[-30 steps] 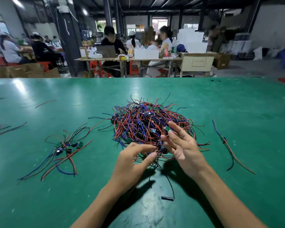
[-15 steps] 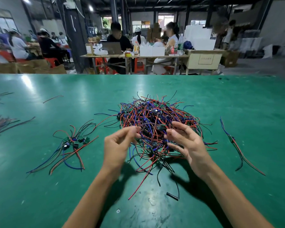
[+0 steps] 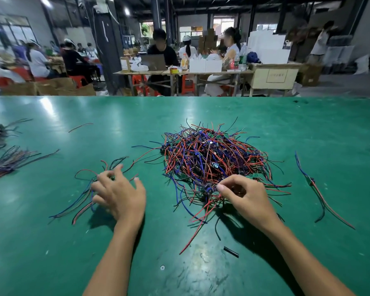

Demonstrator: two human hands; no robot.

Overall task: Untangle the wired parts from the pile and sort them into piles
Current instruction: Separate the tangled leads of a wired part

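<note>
— Two hands: what has each in its grip?
— Right hand (image 3: 247,196) pinches a wired part (image 3: 207,187) at the near edge of the tangled pile (image 3: 212,154). Left hand (image 3: 121,194), fingers spread, blurred, holds nothing above the small sorted pile (image 3: 83,197).
— And around them?
— Green bench (image 3: 51,253); loose wires (image 3: 314,184) lie far right.

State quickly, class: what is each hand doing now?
Left hand: open, fingers spread over the small sorted pile.
Right hand: pinching wires at the tangled pile.

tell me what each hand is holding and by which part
The right hand pinches a wired part at the big pile's near edge, seemingly by its wires. The left hand holds nothing.
</note>
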